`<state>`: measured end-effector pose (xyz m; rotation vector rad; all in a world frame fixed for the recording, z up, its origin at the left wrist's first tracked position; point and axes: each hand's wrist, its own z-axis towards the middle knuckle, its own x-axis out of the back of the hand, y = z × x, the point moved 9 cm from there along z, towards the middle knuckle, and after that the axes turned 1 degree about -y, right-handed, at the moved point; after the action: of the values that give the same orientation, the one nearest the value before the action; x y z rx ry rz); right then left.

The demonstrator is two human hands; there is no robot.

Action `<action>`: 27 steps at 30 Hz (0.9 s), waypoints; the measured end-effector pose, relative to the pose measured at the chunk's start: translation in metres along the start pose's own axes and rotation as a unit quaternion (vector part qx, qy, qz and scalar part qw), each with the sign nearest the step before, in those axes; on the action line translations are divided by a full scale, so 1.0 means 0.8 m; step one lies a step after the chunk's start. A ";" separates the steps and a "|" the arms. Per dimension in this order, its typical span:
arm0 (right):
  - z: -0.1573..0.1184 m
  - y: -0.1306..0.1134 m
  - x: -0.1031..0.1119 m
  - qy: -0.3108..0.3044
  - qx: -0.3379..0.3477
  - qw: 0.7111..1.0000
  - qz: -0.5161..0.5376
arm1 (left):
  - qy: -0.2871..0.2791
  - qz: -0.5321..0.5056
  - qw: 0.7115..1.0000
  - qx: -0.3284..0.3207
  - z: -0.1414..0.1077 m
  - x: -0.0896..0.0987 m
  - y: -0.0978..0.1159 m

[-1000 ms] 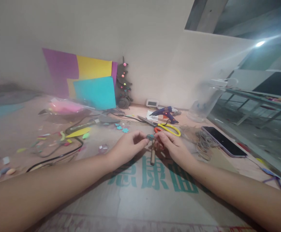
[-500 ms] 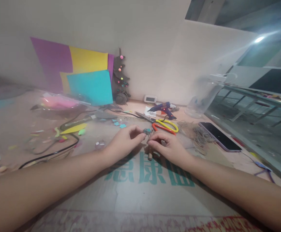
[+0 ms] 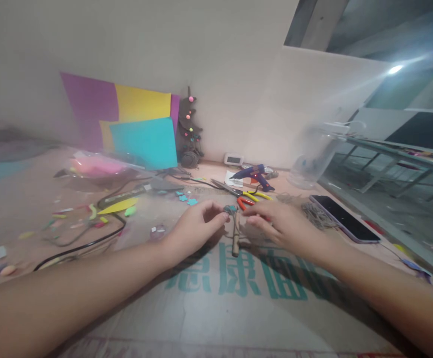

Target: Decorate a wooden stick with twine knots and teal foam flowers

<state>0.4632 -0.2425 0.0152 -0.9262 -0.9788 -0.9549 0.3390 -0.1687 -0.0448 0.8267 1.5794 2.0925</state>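
Note:
My left hand (image 3: 201,226) pinches a small teal-and-grey piece (image 3: 229,210) between thumb and fingers. Right beside it a short brown wooden stick (image 3: 235,236) points down towards me; whether the two are joined, I cannot tell. My right hand (image 3: 276,221) is just to the right of the stick, fingers apart, with nothing visible in them. Scissors (image 3: 234,189) with yellow and red handles lie behind the hands, one handle partly hidden by my right hand. Teal flower cut-outs (image 3: 191,202) lie beyond my left hand.
A blue glue gun (image 3: 251,172) lies at the back by a small white display (image 3: 233,159). Coloured sheets (image 3: 145,141) and a small decorated tree (image 3: 189,134) stand against the wall. At right are tangled twine (image 3: 316,216), a phone (image 3: 345,219) and a clear plastic jug (image 3: 309,159).
My right hand has let go of the wooden stick and moved right, uncovering more of it. The left hand keeps its pinch. The whole view has shifted slightly.

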 end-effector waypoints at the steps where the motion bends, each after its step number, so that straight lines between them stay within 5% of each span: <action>1: 0.001 0.009 0.012 0.025 -0.016 0.999 -0.030 | -0.003 -0.001 1.000 0.000 0.000 -0.001 -0.001; 7: 0.008 0.079 0.059 0.145 -0.118 0.981 -0.056 | -0.018 -0.006 1.000 0.025 -0.001 -0.003 -0.010; 17: 0.009 0.176 0.040 0.082 -0.215 0.970 -0.074 | -0.024 0.015 0.999 0.032 -0.001 -0.004 -0.012; 27: 0.056 0.201 0.010 0.010 -0.241 0.970 -0.007 | -0.014 0.019 1.000 0.018 -0.002 -0.002 -0.008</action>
<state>0.6046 -0.1543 0.0048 -1.3112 -0.7464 -1.2404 0.3387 -0.1690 -0.0513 0.9005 1.6024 2.0764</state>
